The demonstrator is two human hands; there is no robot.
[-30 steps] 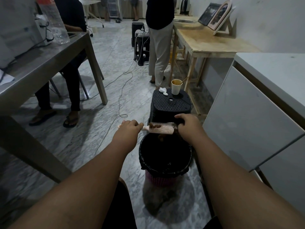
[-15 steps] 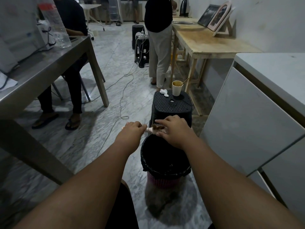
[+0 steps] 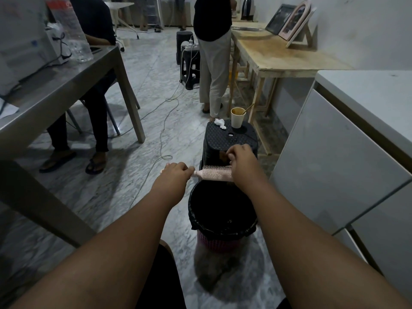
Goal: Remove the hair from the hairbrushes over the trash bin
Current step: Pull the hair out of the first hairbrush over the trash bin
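Observation:
My left hand [image 3: 176,176] is closed round the handle of a pale pink hairbrush [image 3: 215,174], which lies level with its bristles up over the far rim of the trash bin [image 3: 200,221]. The bin is pink with a black liner. My right hand [image 3: 244,165] sits over the brush's far end, its fingertips pinched on a small brown tuft of hair [image 3: 223,155] lifted just above the bristles. The brush tip is hidden under that hand.
A black plastic stool [image 3: 229,139] stands just behind the bin with a paper cup [image 3: 237,118] and a crumpled tissue [image 3: 220,123] on it. White cabinets [image 3: 334,157] flank the right, a metal table [image 3: 66,85] the left. Cables cross the floor; one person sits, another stands.
My right hand has moved from covering the bristles to a raised pinch, pulling the brown tuft up off the brush. The bristles near the handle now show bare. The left hand has held still.

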